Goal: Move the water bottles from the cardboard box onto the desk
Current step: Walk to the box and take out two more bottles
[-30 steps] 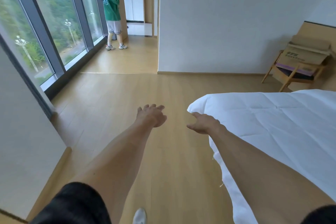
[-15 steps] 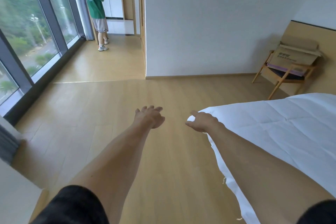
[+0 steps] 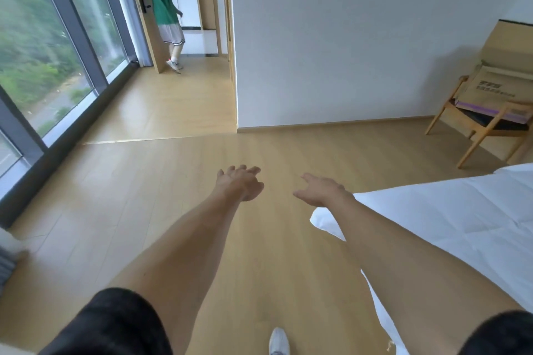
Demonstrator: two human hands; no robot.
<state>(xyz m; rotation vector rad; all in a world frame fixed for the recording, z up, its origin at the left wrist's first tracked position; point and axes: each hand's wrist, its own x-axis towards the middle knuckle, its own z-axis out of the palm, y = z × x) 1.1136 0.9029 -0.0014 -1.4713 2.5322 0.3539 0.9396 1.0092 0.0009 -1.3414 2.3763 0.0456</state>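
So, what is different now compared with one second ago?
The view has swung: the cardboard box on the wooden chair stays far right, the person in green shifts rightward. Left hand and right hand stay outstretched, holding nothing, beside the white bed.

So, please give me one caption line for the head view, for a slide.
Both empty hands, left hand and right hand, reach forward; cardboard box rests on a chair.

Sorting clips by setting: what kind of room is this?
Likely a bedroom, perhaps a hotel room: a bed with white bedding, a wooden chair, floor-to-ceiling windows and wood flooring.
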